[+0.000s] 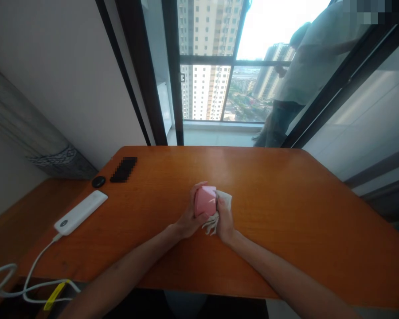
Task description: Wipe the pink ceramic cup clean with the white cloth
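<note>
Left hand is closed on the pink rounded case, fingers curled around its left and far side, no gap. Case's long axis runs nearly fore-aft, pointing away from me. Right hand sits hard against its right side, fingers pinching a white cloth bunched between hand and case, with a loose end trailing below. So the case lies between both hands, and the left wraps more of it. All this sits mid-surface on the orange wooden desk, with a white power bank well off to my left.
</note>
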Demonstrator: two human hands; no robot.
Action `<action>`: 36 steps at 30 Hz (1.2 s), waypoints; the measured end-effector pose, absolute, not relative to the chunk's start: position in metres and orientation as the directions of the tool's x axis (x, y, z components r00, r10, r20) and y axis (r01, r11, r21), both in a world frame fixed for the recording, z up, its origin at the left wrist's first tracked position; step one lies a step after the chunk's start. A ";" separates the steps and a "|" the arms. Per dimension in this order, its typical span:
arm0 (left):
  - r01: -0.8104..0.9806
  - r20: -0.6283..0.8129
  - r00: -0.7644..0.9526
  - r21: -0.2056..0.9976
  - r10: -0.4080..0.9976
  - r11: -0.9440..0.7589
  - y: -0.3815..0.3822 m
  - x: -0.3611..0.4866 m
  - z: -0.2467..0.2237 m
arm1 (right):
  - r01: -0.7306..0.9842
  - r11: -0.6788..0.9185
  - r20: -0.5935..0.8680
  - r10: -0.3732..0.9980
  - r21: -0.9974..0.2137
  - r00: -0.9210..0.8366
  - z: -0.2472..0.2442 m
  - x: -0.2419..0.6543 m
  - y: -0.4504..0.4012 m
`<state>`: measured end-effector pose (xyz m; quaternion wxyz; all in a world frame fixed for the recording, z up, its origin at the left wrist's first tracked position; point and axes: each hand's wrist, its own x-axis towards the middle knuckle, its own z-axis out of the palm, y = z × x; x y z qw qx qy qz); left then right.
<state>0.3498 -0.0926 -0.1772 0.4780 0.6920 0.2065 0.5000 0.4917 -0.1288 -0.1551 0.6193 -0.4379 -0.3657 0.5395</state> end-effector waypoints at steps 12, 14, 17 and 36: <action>-0.064 0.573 0.541 0.758 0.615 -0.650 -0.070 0.324 -0.176 | -0.439 -0.029 -0.099 0.986 -0.898 0.137 -0.147 0.492 -0.122; -0.209 0.479 0.517 0.874 0.709 -0.438 -0.084 0.334 -0.174 | -0.281 0.086 0.041 0.986 -0.956 0.162 -0.157 0.496 -0.131; -0.329 0.339 0.519 0.926 0.785 -0.183 -0.098 0.341 -0.169 | -0.088 0.175 0.168 0.983 -0.981 0.080 -0.164 0.502 -0.139; -0.206 0.524 0.503 0.845 0.687 -0.494 -0.088 0.334 -0.175 | -0.169 0.145 0.137 0.989 -0.975 0.059 -0.148 0.498 -0.130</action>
